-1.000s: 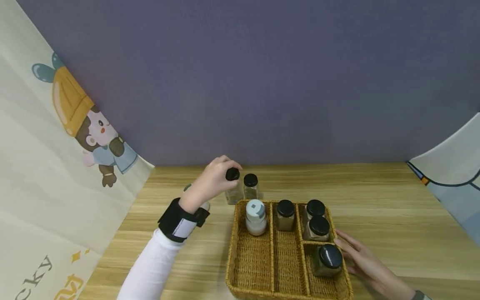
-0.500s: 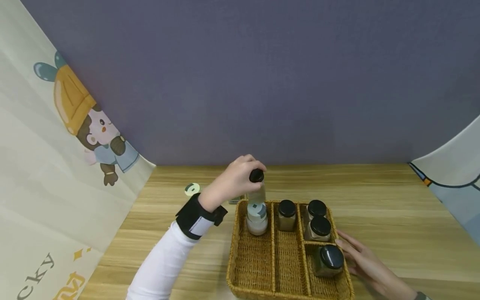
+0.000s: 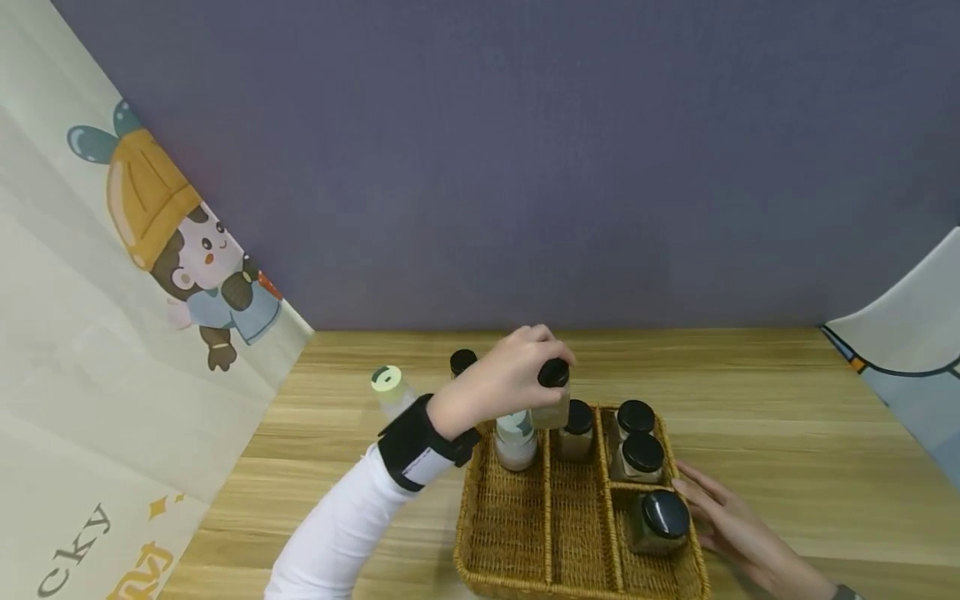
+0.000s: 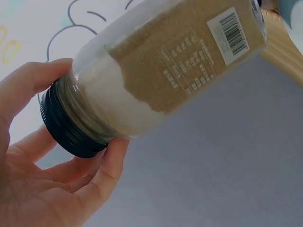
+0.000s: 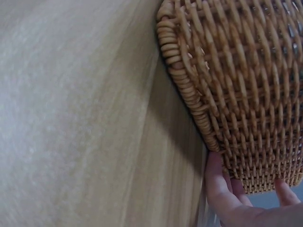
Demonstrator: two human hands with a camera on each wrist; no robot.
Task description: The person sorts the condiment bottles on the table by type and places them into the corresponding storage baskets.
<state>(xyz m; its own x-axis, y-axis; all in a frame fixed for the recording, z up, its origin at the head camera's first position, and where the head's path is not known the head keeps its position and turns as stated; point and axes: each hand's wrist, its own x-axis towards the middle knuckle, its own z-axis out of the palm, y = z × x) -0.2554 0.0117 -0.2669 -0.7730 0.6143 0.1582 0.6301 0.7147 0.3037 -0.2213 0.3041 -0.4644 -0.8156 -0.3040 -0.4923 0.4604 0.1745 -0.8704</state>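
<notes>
My left hand (image 3: 517,375) pinches the black lid of a glass jar (image 3: 551,408) and holds it over the back of a wicker basket (image 3: 465,533). The left wrist view shows tan powder and a barcode label in this jar (image 4: 161,66), with thumb and fingers around its lid. Below it in the basket stand a white-capped jar (image 3: 515,450) at the left and a black-lidded jar (image 3: 577,442) in the middle column. My right hand (image 3: 723,517) rests its fingers against the basket's right wall; the right wrist view shows them touching the weave (image 5: 246,109).
Two black-lidded jars (image 3: 641,454) share the basket's back right compartment, and a wider jar (image 3: 662,521) stands in the front right one. On the wooden table (image 3: 810,400), another black-lidded jar (image 3: 462,361) and a pale-green-capped bottle (image 3: 388,382) stand behind and left of the basket.
My left hand has lifted the jar from the table behind the basket and carried it right, over the back rim. The right hand has stayed against the basket.
</notes>
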